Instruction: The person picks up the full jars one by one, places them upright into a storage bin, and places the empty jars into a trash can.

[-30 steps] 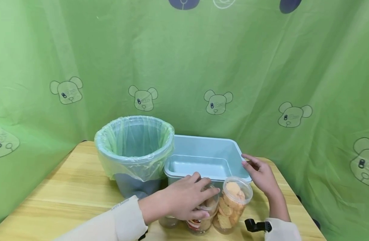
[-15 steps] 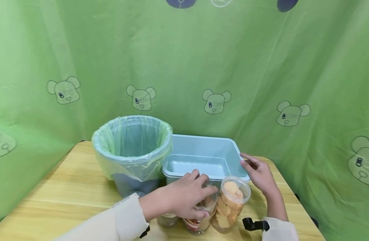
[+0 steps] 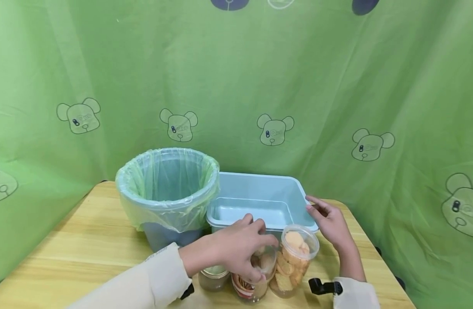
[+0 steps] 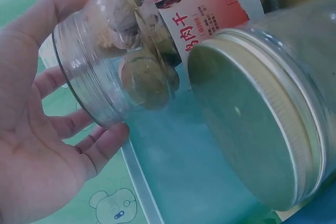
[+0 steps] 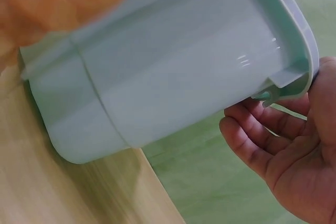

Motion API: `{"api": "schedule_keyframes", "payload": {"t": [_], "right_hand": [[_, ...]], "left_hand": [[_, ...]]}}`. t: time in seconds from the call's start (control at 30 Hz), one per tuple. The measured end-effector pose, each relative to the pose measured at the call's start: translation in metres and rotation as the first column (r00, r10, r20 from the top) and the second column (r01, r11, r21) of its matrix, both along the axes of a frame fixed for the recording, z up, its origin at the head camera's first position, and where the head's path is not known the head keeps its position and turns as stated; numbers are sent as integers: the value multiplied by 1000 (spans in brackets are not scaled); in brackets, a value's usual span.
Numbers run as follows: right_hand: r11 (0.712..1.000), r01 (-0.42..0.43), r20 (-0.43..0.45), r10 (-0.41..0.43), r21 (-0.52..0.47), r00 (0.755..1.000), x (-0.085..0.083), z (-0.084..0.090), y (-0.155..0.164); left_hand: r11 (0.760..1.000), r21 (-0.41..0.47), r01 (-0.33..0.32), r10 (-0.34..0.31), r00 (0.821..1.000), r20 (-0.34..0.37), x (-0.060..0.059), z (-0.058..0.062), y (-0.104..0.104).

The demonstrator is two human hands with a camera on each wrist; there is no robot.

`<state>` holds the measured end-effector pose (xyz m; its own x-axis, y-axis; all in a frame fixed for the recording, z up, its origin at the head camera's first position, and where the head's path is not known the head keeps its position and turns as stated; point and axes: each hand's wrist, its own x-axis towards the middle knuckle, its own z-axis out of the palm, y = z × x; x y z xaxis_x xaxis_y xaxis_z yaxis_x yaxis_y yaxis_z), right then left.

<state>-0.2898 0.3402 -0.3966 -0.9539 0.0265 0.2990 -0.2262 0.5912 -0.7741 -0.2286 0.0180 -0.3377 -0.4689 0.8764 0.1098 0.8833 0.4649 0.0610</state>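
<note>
My left hand (image 3: 240,246) grips the mouth of a clear lidless jar (image 4: 94,61) with brown lumps inside and a red label, thumb and fingers set round the rim. On its left stands a jar with a metal lid (image 3: 214,278); in the left wrist view this lidded jar (image 4: 236,119) fills the right side. To its right is a clear tub of orange cookies (image 3: 292,266), open at the top. My right hand (image 3: 332,221) holds the right rim of a pale blue plastic bin (image 3: 259,189); the right wrist view shows fingers (image 5: 247,142) curled beneath that rim.
A blue bucket lined with a green bag (image 3: 174,204) stands left of the bin, close against it. All stand on a wooden table (image 3: 78,240), with a green curtain (image 3: 228,77) behind. Black wrist mounts (image 3: 325,286) sit at the sleeves.
The left hand has shifted slightly lower on the jar's mouth, its fingers more bent, and more of the metal-lidded jar shows. The head view has swung a little right. The right hand keeps its hold.
</note>
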Motion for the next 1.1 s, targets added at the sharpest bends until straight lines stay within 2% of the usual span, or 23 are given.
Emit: {"api": "schedule_keyframes", "payload": {"t": [0.13, 0.57, 0.77, 1.1], "right_hand": [[1000, -2, -9, 2, 4, 1000, 0, 1, 0], [1000, -6, -38, 6, 2, 999, 3, 0, 0], [1000, -8, -36, 8, -1, 999, 3, 0, -1], [1000, -5, -34, 5, 2, 999, 3, -1, -1]], "left_hand": [[1000, 11, 10, -11, 1000, 27, 0, 0, 0], [998, 39, 57, -58, 998, 14, 3, 4, -4], [995, 73, 74, -76, 997, 14, 3, 16, -11], [994, 100, 48, -53, 998, 45, 6, 45, -19]]}}
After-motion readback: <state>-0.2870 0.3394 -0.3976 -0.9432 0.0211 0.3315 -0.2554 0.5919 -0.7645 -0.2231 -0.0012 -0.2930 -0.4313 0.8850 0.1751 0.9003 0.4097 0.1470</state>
